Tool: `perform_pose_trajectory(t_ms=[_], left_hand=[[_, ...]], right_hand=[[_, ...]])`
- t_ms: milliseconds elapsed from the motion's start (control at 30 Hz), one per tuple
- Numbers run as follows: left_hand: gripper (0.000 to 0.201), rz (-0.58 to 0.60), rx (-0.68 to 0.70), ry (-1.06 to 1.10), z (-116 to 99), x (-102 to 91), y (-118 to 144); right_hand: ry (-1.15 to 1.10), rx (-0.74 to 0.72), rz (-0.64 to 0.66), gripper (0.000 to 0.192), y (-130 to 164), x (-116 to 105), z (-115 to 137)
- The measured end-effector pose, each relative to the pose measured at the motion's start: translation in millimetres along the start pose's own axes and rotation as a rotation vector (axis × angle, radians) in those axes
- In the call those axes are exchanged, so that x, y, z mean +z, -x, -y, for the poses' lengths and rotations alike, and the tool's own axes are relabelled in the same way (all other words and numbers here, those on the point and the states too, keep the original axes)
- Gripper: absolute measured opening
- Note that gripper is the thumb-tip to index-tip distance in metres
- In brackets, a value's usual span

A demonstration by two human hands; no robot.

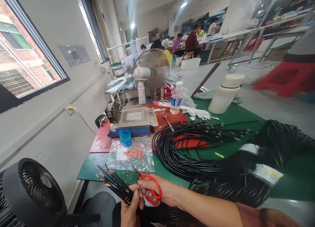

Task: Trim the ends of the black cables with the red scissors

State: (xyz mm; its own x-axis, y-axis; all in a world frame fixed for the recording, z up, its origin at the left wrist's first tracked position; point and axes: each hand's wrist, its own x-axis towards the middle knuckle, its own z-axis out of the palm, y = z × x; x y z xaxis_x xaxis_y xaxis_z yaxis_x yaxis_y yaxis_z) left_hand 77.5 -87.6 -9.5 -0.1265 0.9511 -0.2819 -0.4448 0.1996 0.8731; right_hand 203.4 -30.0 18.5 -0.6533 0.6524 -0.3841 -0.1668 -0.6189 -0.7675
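My left hand (pixel 130 210) grips a bundle of black cables (pixel 113 181) whose stripped, coloured ends fan out up and left over the table's near edge. My right hand (pixel 157 191) holds red-handled scissors (pixel 149 187), fingers through the loops, blades pointing up-left beside the cable bundle. Both hands sit low in the view, just in front of the green table (pixel 290 174).
Large coils of black cable (pixel 187 148) cover the table's middle and right. A clear bag with red wire scraps (pixel 134 152), a blue cup (pixel 125 137), a metal heating plate (pixel 134 119), a fan (pixel 150 72), a water bottle (pixel 176 98) and a white jar (pixel 226 93) stand beyond. A black fan (pixel 34 191) sits low left.
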Motion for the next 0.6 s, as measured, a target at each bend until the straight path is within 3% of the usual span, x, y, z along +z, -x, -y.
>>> perform_pose_trajectory(t_ms=[600], left_hand=[[0.019,-0.022,0.014,-0.067,3.7,-1.4,-0.7]], right_hand=[[0.124,-0.069,-0.022,0.044,3.9,3.5,4.9]])
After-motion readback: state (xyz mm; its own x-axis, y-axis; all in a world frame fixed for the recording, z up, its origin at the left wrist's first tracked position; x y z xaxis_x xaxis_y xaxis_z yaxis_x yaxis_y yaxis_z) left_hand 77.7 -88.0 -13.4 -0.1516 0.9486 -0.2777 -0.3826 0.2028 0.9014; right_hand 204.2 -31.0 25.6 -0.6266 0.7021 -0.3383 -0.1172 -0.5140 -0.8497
